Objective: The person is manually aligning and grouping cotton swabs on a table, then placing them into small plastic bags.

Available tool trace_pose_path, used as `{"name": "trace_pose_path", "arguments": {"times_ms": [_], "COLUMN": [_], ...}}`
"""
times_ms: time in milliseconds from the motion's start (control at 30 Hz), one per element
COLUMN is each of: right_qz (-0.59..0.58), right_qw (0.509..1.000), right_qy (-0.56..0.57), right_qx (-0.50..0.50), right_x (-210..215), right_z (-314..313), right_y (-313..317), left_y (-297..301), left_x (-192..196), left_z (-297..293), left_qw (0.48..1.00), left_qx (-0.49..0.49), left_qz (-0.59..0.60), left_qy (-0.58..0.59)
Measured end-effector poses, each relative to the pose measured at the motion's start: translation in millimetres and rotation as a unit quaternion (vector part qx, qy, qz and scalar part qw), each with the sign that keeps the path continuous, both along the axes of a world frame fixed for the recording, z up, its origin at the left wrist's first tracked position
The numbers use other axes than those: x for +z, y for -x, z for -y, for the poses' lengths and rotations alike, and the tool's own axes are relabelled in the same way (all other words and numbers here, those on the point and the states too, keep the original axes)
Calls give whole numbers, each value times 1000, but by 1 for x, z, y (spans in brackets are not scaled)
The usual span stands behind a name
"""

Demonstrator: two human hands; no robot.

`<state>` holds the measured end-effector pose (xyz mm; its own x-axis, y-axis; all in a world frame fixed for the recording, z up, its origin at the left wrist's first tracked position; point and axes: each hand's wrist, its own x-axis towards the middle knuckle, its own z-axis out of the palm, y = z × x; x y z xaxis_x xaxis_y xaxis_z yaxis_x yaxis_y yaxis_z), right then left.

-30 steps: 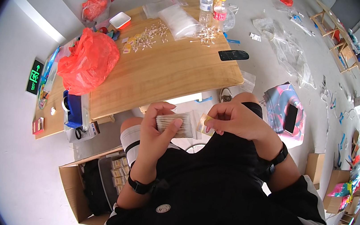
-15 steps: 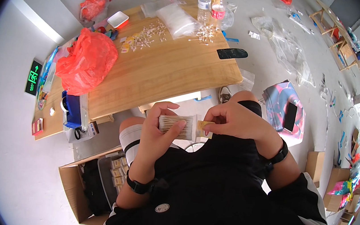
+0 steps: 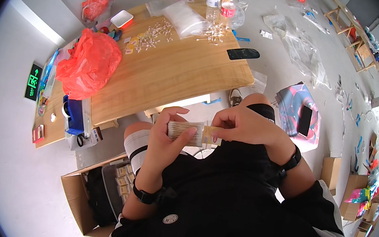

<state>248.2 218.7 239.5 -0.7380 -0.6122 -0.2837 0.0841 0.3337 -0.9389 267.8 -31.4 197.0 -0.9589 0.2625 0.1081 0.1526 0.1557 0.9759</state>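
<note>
My left hand (image 3: 167,137) is closed around a clear packet of cotton swabs (image 3: 183,133), its thumb on the front and the fingers behind. The swabs lie side by side in the packet. At the packet's right end, my right hand (image 3: 245,127) pinches a small yellowish card (image 3: 211,134) between thumb and fingers. The card's left edge meets the end of the packet; whether it goes inside, I cannot tell. Both hands are above my lap, in front of the table's near edge.
On the wooden table (image 3: 171,71) are loose cotton swabs (image 3: 154,36), a red plastic bag (image 3: 89,66), a stack of clear bags (image 3: 185,18) and two bottles (image 3: 227,12). A phone (image 3: 305,121) lies on a patterned stool to the right. Lower left, a grey bin (image 3: 113,180) holds several packets.
My right hand has moved slightly left, bringing the yellowish card up against the packet's end. The left hand keeps its hold on the packet.
</note>
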Motion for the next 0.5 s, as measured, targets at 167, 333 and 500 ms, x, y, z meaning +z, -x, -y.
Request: {"name": "trace_pose_path", "arguments": {"times_ms": [167, 333, 500], "right_qz": [32, 94, 78], "right_qw": [988, 964, 965], "right_qy": [113, 190, 200], "right_qx": [-101, -158, -151], "right_x": [-26, -38, -38], "right_z": [10, 21, 25], "right_y": [-3, -6, -6], "left_y": [-2, -2, -3], "left_x": [-6, -5, -6], "left_z": [-1, -6, -7], "left_qw": [998, 990, 989], "left_qx": [35, 106, 118], "left_qz": [25, 11, 14], "left_qy": [-45, -96, -90]}}
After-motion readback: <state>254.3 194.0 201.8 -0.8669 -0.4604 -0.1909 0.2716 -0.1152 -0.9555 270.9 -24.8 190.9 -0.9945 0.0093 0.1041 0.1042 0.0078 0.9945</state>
